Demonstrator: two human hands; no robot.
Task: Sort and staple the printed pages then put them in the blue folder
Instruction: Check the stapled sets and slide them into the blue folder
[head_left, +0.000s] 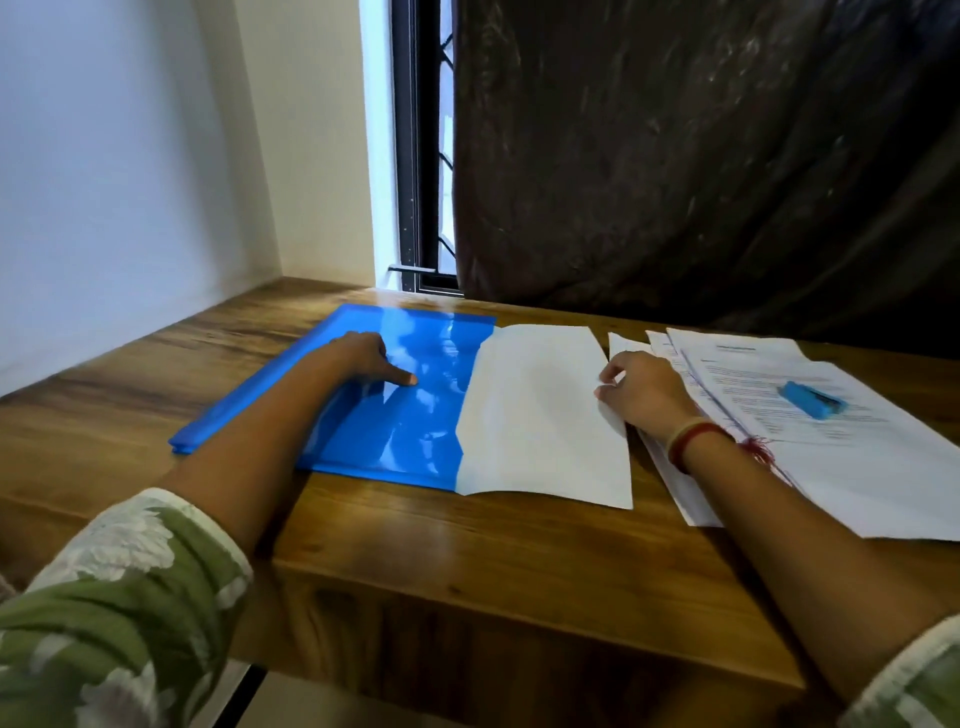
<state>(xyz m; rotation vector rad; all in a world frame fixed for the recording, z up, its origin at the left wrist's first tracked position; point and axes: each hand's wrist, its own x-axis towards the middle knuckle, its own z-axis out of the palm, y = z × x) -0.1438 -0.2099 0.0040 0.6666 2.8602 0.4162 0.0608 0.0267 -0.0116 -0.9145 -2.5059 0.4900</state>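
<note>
The left hand (363, 358) presses one straight finger on the glossy blue folder (405, 431), flat on the grained wooden desk (467, 545). The right hand (644, 395) pinches a smooth white sheet (540, 415) half tucked inside. Nearby, a boxy stapler (813, 399) sits on fanned pages (857, 467).

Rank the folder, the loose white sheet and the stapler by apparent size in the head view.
1. folder
2. sheet, though its left edge may be hidden in the folder
3. stapler, by far the smallest
</note>
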